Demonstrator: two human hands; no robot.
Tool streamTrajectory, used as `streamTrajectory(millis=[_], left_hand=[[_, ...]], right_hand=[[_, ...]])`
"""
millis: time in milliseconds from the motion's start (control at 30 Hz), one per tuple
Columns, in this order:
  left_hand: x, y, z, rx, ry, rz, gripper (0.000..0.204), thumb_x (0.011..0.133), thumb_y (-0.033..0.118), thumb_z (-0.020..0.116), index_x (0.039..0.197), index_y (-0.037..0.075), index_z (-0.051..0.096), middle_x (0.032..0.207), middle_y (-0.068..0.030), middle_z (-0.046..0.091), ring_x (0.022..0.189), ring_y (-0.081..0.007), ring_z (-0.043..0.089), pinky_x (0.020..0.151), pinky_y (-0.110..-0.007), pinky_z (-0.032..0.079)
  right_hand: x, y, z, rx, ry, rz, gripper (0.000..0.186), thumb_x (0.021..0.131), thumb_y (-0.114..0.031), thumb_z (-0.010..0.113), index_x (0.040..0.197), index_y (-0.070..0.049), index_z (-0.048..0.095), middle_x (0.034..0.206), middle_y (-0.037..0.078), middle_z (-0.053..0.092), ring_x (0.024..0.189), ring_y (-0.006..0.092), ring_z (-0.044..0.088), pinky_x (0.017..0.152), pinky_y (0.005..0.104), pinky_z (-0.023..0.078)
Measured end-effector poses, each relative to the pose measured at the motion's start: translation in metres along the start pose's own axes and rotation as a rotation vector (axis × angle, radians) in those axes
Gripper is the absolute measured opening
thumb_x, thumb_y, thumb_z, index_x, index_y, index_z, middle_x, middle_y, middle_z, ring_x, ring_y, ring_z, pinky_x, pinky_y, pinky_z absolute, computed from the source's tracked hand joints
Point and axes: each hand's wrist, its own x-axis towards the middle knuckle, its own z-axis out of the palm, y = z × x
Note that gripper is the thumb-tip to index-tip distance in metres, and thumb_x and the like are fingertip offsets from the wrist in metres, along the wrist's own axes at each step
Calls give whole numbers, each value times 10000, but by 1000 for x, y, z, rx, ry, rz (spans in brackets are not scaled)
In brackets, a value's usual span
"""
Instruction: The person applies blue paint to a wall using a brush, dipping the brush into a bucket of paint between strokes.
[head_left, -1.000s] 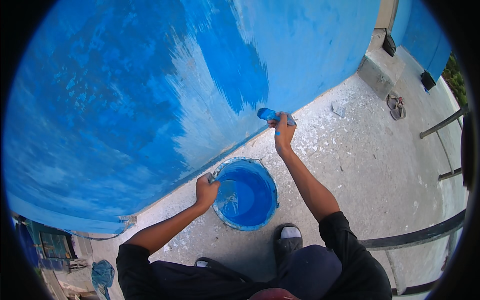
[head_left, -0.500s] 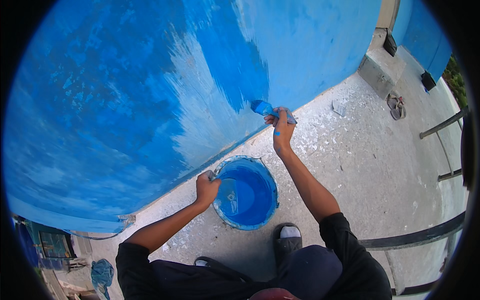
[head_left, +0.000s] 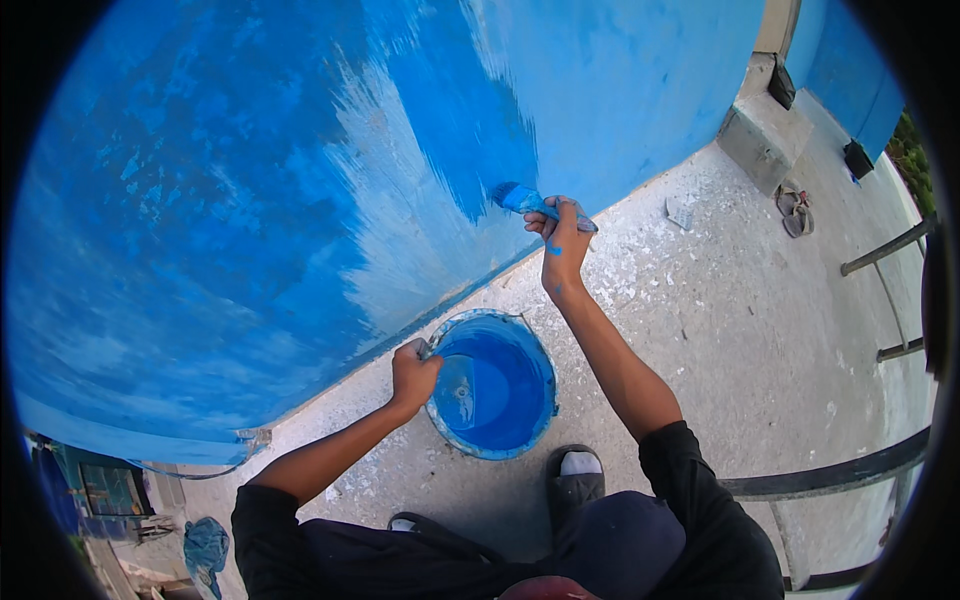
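My right hand (head_left: 565, 232) is closed round the handle of a paintbrush (head_left: 520, 199), whose blue-coated bristles point left at the lower end of a wet, darker blue strip on the wall (head_left: 585, 110). Whether the bristle tips touch the wall I cannot tell. Blue paint marks the back of this hand. My left hand (head_left: 416, 370) grips the upper left rim of a paint bucket (head_left: 545, 350) standing on the ground in front of my feet. Inside the bucket is blue paint (head_left: 510, 395), and its rim is smeared with blue and white.
White flecks speckle the concrete floor (head_left: 720, 330) along the wall's foot. A concrete step (head_left: 757, 150), a pair of sandals (head_left: 795, 208) and a small pale scrap (head_left: 679, 213) lie to the right. Dark metal rails (head_left: 830, 470) run along the right side. A bluish plastic bag (head_left: 205, 545) lies lower left.
My right hand and the paintbrush have moved slightly up and left along the wall. My left hand and the bucket have stayed in place.
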Motion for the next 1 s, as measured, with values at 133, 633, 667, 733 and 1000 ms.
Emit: streamTrajectory(millis=[133, 633, 667, 733, 1000], left_hand=[[1, -1, 4, -59, -10, -2, 264, 694, 47, 592, 580, 19, 356, 513, -49, 313, 507, -124, 331, 485, -369, 272], [8, -2, 6, -75, -31, -35, 238, 686, 38, 602, 564, 31, 397, 508, -48, 388, 494, -122, 377, 479, -352, 299], [9, -7, 6, -66, -29, -22, 241, 686, 38, 603, 564, 31, 396, 508, -47, 393, 492, -121, 382, 478, -351, 299], [11, -9, 7, -47, -28, 6, 245, 686, 37, 605, 564, 32, 393, 508, -44, 403, 489, -120, 391, 474, -350, 298], [8, 10, 7, -100, -36, 7, 262, 684, 25, 603, 563, 40, 371, 489, -27, 373, 457, -114, 379, 444, -344, 293]], right_hand=[[-6, -27, 27, 145, -66, -95, 250, 953, -188, 472, 880, 40, 545, 635, 124, 560, 585, 174, 592, 545, 298, 477], [-3, -8, 2, 70, 45, 22, 234, 952, -197, 480, 922, 30, 532, 636, 100, 524, 643, 208, 612, 618, 326, 513], [-3, -11, 5, 74, 28, 4, 235, 953, -197, 481, 921, 30, 531, 632, 97, 518, 642, 208, 610, 617, 327, 512], [-5, -15, 7, 80, -3, -36, 237, 953, -199, 481, 921, 30, 528, 624, 92, 507, 640, 207, 607, 615, 327, 512], [-1, 24, -20, 36, 96, 11, 236, 948, -181, 462, 881, 33, 533, 681, 122, 569, 601, 184, 599, 556, 320, 496]])
